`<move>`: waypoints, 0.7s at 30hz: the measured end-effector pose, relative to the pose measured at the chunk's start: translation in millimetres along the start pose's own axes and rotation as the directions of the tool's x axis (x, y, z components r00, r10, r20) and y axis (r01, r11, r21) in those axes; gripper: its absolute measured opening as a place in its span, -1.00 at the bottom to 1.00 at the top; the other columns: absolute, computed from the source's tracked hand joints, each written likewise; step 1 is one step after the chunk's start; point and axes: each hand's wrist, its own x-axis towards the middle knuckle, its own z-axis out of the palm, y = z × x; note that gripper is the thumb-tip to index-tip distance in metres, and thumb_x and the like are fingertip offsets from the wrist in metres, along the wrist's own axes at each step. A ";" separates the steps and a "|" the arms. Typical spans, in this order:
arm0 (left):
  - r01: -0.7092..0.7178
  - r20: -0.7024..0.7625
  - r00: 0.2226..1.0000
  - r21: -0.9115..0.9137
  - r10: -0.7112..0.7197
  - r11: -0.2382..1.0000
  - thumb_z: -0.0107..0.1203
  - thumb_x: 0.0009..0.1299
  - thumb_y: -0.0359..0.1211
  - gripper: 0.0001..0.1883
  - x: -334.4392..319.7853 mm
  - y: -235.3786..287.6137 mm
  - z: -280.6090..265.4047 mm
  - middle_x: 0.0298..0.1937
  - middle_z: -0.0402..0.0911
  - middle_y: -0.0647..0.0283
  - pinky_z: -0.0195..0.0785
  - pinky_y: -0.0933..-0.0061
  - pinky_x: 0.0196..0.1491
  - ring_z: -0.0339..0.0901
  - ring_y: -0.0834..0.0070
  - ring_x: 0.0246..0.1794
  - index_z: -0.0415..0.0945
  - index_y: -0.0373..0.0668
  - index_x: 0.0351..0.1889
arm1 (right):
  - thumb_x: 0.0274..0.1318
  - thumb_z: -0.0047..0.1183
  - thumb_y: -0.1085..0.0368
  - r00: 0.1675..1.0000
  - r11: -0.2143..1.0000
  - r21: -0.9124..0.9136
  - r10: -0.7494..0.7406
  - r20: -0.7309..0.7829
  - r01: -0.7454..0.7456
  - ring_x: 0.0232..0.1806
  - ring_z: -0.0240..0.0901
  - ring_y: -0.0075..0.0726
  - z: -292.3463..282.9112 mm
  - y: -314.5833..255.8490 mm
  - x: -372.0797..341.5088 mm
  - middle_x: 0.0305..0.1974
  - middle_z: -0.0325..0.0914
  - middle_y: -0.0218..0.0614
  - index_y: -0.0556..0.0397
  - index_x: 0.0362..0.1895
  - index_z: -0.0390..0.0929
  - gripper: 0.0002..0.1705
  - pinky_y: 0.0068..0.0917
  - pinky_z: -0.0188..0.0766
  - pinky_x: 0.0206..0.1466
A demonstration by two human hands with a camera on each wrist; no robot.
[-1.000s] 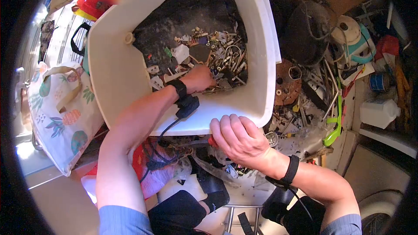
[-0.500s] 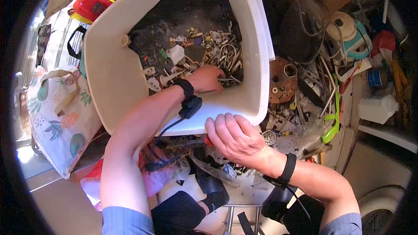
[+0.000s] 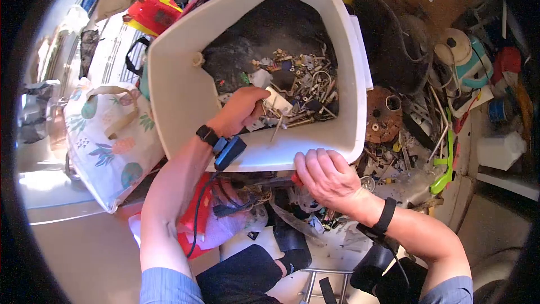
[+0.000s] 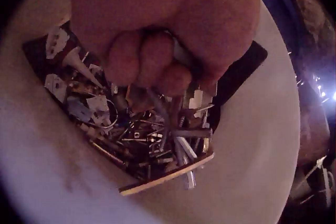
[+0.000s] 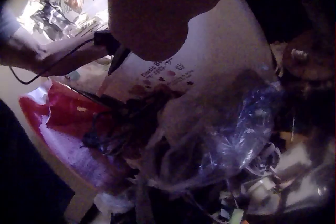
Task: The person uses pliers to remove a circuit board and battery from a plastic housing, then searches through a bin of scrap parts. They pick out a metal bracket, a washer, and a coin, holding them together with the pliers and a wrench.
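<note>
- Two hands work at the white tub [image 3: 177, 101]; my right hand [image 3: 332, 183] grips its near rim.
- Just now my left hand [image 3: 241, 111] has shifted leftward off its digging spot, grip closed, fingers curled round a pale piece [image 4: 182, 53] I can't identify.
- Scrap pieces [image 3: 318, 84] lie heaped in the tub's bottom; I judge one picked out, most remaining.

The tub [image 3: 174, 84] is off-white; the flat plate [image 3: 278, 101] is cream. The bag [image 3: 90, 141] is white, printed with orange pineapples and green leaves. The sleeves [image 3: 169, 287] are blue, finely striped. The packet [image 3: 153, 14] is red and yellow; the perforated disc [image 3: 383, 124], rust-brown; the slender tool [image 3: 441, 183], lime green.
</note>
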 end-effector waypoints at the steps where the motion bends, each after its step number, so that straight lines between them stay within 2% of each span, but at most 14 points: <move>1: -0.006 -0.036 0.999 -0.073 0.004 0.997 0.02 0.56 -0.24 -0.77 -12.2 1.5 -3.2 -0.73 0.28 0.42 -0.20 0.46 -0.71 0.07 0.65 -0.82 0.50 -0.15 -0.32 | 0.06 0.01 0.17 1.000 1.000 0.001 0.005 0.002 -0.005 -0.08 0.52 -0.25 -0.6 -0.8 0.0 -0.14 0.54 -0.23 0.15 0.05 0.56 -0.52 -0.37 0.43 0.07; 4: -0.020 -0.090 0.996 -0.144 0.007 0.989 0.01 0.57 -0.26 -0.79 -47.5 6.6 -9.8 -0.70 0.32 0.42 -0.21 0.48 -0.72 0.07 0.65 -0.81 0.50 -0.15 -0.28 | 0.07 -0.01 0.18 1.000 1.000 0.013 -0.002 0.004 0.002 -0.06 0.51 -0.25 -4.0 0.0 -0.6 -0.13 0.54 -0.23 0.14 0.07 0.55 -0.51 -0.35 0.41 0.10; 5: -0.107 -0.085 0.991 0.003 0.107 0.994 0.00 0.57 -0.27 -0.83 -62.7 8.0 -12.9 -0.68 0.34 0.41 -0.20 0.48 -0.71 0.07 0.65 -0.80 0.47 -0.13 -0.23 | 0.07 -0.02 0.18 1.000 1.000 0.006 0.003 0.005 -0.003 -0.06 0.51 -0.25 -4.2 -0.5 -0.5 -0.13 0.53 -0.23 0.14 0.07 0.54 -0.51 -0.36 0.41 0.11; 6: -0.110 -0.097 0.989 0.010 0.111 0.994 0.00 0.57 -0.27 -0.83 -73.0 7.1 -15.5 -0.68 0.34 0.41 -0.20 0.48 -0.71 0.07 0.65 -0.80 0.47 -0.13 -0.23 | 0.07 -0.02 0.18 1.000 1.000 0.000 0.009 0.005 -0.009 -0.06 0.50 -0.25 -4.9 -1.2 0.0 -0.13 0.53 -0.24 0.14 0.07 0.54 -0.51 -0.36 0.40 0.11; 8: -0.135 -0.199 0.978 -0.378 0.062 0.916 0.00 0.57 -0.28 -0.86 -91.8 5.8 -21.7 -0.67 0.34 0.39 -0.15 0.51 -0.69 0.09 0.65 -0.78 0.43 -0.11 -0.20 | 0.06 -0.01 0.19 1.000 0.999 0.032 0.009 -0.008 -0.009 -0.08 0.49 -0.26 -7.7 -1.4 1.9 -0.16 0.51 -0.25 0.15 0.07 0.53 -0.51 -0.37 0.39 0.10; 9: -0.146 -0.213 0.975 -0.372 0.069 0.917 0.00 0.57 -0.28 -0.86 -105.8 8.0 -22.2 -0.67 0.34 0.39 -0.15 0.51 -0.69 0.09 0.65 -0.78 0.43 -0.11 -0.20 | 0.06 -0.01 0.19 1.000 0.999 0.040 0.006 0.001 -0.006 -0.10 0.48 -0.26 -9.2 -1.0 2.3 -0.17 0.50 -0.26 0.16 0.06 0.53 -0.52 -0.37 0.38 0.09; 11: -0.187 -0.274 0.959 -0.398 0.079 0.898 -0.05 0.59 -0.32 -0.91 -136.9 12.3 -21.0 -0.64 0.37 0.30 0.02 0.54 -0.66 0.16 0.60 -0.75 0.39 -0.09 -0.07 | 0.05 0.00 0.21 1.000 0.998 0.062 -0.004 0.009 0.004 -0.13 0.46 -0.25 -11.1 0.1 2.5 -0.19 0.49 -0.25 0.19 0.07 0.52 -0.51 -0.36 0.37 0.05; 12: -0.197 -0.289 0.954 -0.392 0.083 0.899 -0.05 0.59 -0.32 -0.91 -150.7 13.4 -20.3 -0.64 0.37 0.30 0.02 0.54 -0.66 0.16 0.60 -0.75 0.39 -0.09 -0.07 | 0.05 0.00 0.21 1.000 0.998 0.067 -0.010 -0.006 0.011 -0.13 0.46 -0.25 -12.4 0.1 2.8 -0.19 0.49 -0.25 0.19 0.07 0.52 -0.51 -0.36 0.37 0.05; 14: -0.201 -0.268 0.960 -0.447 0.083 0.872 -0.06 0.60 -0.32 -0.90 -178.8 15.8 -18.8 -0.62 0.39 0.29 0.08 0.54 -0.63 0.18 0.56 -0.75 0.37 -0.06 0.00 | 0.05 0.00 0.21 0.999 0.996 0.085 0.005 0.033 -0.008 -0.12 0.46 -0.24 -15.2 -1.2 3.4 -0.16 0.50 -0.24 0.20 0.09 0.51 -0.49 -0.35 0.36 0.04; 15: -0.247 -0.245 0.960 -0.500 0.138 0.830 -0.07 0.62 -0.32 -0.88 -191.4 13.6 -18.6 -0.53 0.45 0.25 0.16 0.53 -0.59 0.24 0.54 -0.70 0.37 -0.08 0.02 | 0.05 0.01 0.22 0.999 0.995 0.097 0.000 0.042 -0.004 -0.11 0.45 -0.23 -15.6 -1.0 1.8 -0.14 0.50 -0.22 0.22 0.11 0.50 -0.47 -0.34 0.36 0.04; 16: -0.260 -0.259 0.955 -0.488 0.146 0.833 -0.07 0.62 -0.32 -0.88 -204.2 12.9 -17.5 -0.53 0.45 0.25 0.16 0.53 -0.59 0.24 0.54 -0.70 0.37 -0.08 0.02 | 0.05 0.01 0.22 1.000 0.995 0.102 -0.003 0.022 0.000 -0.11 0.45 -0.23 -16.3 -1.4 2.0 -0.14 0.50 -0.22 0.22 0.11 0.50 -0.47 -0.34 0.36 0.04; 18: -0.333 -0.299 0.936 -0.591 0.184 0.735 -0.10 0.63 -0.33 -0.84 -228.0 12.2 -10.0 -0.41 0.51 0.20 0.21 0.52 -0.55 0.33 0.50 -0.61 0.37 -0.10 0.08 | 0.04 0.00 0.22 0.999 0.994 0.112 -0.005 0.034 0.001 -0.10 0.45 -0.22 -18.3 -1.3 1.4 -0.15 0.50 -0.22 0.22 0.11 0.49 -0.47 -0.33 0.37 0.04; 19: -0.394 -0.274 0.919 -0.586 0.285 0.708 -0.11 0.63 -0.36 -0.80 -238.8 7.0 -11.9 -0.26 0.56 0.17 0.28 0.50 -0.50 0.45 0.45 -0.46 0.40 -0.13 0.14 | 0.15 -0.01 0.18 0.999 0.997 0.068 -0.031 0.016 0.029 -0.16 0.43 -0.27 -18.1 0.3 1.1 -0.24 0.46 -0.30 0.19 0.07 0.48 -0.54 -0.37 0.36 0.00; 21: -0.458 -0.337 0.887 -0.555 0.315 0.695 -0.09 0.62 -0.37 -0.79 -254.0 7.8 -5.6 -0.24 0.58 0.17 0.30 0.50 -0.48 0.48 0.43 -0.41 0.43 -0.11 0.15 | 0.14 0.00 0.18 0.999 0.996 0.080 -0.030 -0.013 0.031 -0.16 0.43 -0.27 -19.7 1.4 2.0 -0.24 0.45 -0.30 0.19 0.06 0.48 -0.54 -0.37 0.36 0.00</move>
